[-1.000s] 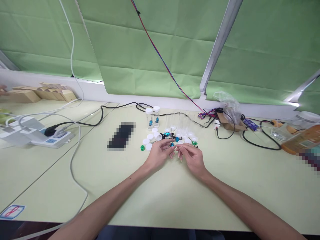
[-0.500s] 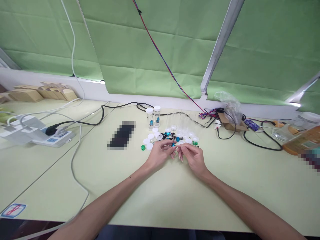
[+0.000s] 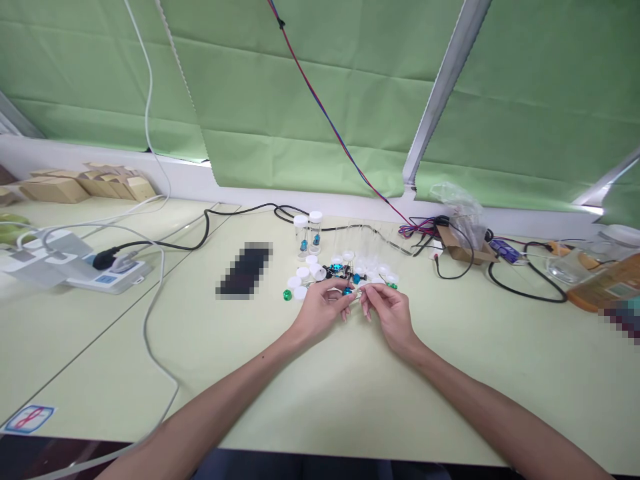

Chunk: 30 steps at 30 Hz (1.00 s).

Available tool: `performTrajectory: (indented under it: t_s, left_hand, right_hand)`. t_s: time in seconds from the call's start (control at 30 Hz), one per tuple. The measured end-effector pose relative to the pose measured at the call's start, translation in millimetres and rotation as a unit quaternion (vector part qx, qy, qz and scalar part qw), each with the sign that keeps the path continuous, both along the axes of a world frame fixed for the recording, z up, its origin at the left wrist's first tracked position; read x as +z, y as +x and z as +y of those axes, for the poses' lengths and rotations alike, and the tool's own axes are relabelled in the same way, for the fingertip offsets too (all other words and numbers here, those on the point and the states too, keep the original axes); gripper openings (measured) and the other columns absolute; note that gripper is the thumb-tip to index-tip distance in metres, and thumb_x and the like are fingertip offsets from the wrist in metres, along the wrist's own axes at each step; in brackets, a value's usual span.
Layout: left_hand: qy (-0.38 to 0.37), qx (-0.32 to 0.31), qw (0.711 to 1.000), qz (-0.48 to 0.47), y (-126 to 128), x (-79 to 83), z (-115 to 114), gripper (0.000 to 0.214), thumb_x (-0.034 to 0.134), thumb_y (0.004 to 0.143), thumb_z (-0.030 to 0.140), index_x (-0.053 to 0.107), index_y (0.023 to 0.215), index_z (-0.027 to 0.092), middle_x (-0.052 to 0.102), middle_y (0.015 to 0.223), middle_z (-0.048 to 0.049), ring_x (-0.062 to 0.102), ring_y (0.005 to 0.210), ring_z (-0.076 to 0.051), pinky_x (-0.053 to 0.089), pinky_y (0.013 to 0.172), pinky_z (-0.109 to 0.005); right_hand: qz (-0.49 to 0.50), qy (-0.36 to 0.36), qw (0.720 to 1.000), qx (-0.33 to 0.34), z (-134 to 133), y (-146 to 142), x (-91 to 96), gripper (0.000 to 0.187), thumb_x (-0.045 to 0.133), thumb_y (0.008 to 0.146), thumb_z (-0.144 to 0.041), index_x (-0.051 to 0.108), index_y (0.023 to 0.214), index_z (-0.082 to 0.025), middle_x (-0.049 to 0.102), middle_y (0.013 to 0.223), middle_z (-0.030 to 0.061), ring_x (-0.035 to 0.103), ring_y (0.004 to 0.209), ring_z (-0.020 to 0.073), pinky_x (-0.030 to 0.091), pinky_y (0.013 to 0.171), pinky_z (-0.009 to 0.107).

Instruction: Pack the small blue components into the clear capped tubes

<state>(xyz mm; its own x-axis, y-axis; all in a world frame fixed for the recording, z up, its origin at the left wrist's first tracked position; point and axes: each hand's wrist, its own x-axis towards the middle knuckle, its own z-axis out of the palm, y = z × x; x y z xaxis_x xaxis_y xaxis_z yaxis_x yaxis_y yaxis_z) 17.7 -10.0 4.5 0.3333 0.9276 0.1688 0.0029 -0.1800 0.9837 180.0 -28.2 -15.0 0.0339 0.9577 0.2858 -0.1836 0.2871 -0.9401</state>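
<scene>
My left hand (image 3: 320, 310) and my right hand (image 3: 390, 313) meet fingertip to fingertip over the pale green table (image 3: 320, 393). The left fingers pinch a small blue part (image 3: 346, 291). The right fingers are curled in a pinch on something thin and pale that I cannot make out. Just beyond the hands lies a scatter of white caps (image 3: 301, 273), blue and green small parts (image 3: 287, 295) and clear vials. Two capped vials (image 3: 308, 233) stand upright behind them, each with a blue part inside.
A dark blurred flat object (image 3: 244, 270) lies left of the parts. A power strip (image 3: 107, 275) with cables sits far left, cardboard boxes (image 3: 85, 188) behind it. Wires, an open box with a plastic bag (image 3: 457, 227) and jars (image 3: 607, 267) stand at the right.
The hands have stayed together with small finger shifts; the right hand's fingers have curled a little closer to the left's. The view has drifted slightly.
</scene>
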Motion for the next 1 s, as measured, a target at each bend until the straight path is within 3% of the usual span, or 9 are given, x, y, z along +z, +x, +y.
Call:
performTrajectory:
  t_s: [0.17, 0.4, 0.73, 1.0]
  left_hand:
    - [0.022, 0.023, 0.999, 0.026, 1.1, 0.3, -3.4, 0.028, 0.067, 0.081, 0.039, 0.065, 0.096, 0.016, 0.063, 0.07, -0.0014, 0.057, 0.048, -0.012, 0.047, 0.05, -0.025]
    - [0.058, 0.028, 0.998, 0.026, 1.5, -3.9, -2.3, 0.027, 0.065, 0.082, 0.04, 0.068, 0.094, 0.016, 0.064, 0.094, -0.0073, 0.055, 0.05, -0.009, 0.049, 0.048, -0.025]
    - [0.07, 0.026, 0.997, 0.026, 0.6, -5.7, -2.1, 0.027, 0.063, 0.084, 0.041, 0.07, 0.091, 0.017, 0.06, 0.09, -0.0055, 0.055, 0.052, -0.009, 0.049, 0.048, -0.024]
    - [0.069, 0.029, 0.997, 0.024, 0.9, -3.0, -3.0, 0.027, 0.064, 0.083, 0.042, 0.07, 0.088, 0.017, 0.061, 0.092, -0.0055, 0.053, 0.048, -0.008, 0.047, 0.047, -0.024]
  right_hand:
    - [-0.007, -0.017, 1.0, -0.018, 0.6, 0.5, -0.7, 0.023, 0.065, 0.085, -0.039, 0.071, 0.084, -0.017, 0.062, 0.068, 0.001, 0.053, 0.051, 0.0108, 0.045, 0.046, 0.025]
    - [-0.051, -0.009, 0.998, -0.035, 2.1, 1.4, -2.5, 0.029, 0.063, 0.086, -0.045, 0.07, 0.084, -0.017, 0.061, 0.066, 0.0009, 0.053, 0.049, 0.0121, 0.044, 0.044, 0.025]
    - [-0.111, 0.017, 0.993, -0.041, -0.4, 4.1, -0.6, 0.035, 0.056, 0.091, -0.044, 0.064, 0.069, -0.018, 0.058, 0.06, 0.0001, 0.051, 0.047, 0.012, 0.04, 0.044, 0.024]
    - [-0.077, -0.04, 0.996, -0.008, -0.1, 2.8, 2.1, 0.043, 0.056, 0.089, -0.053, 0.062, 0.067, -0.016, 0.052, 0.05, -0.0022, 0.047, 0.039, 0.0099, 0.034, 0.036, 0.022]
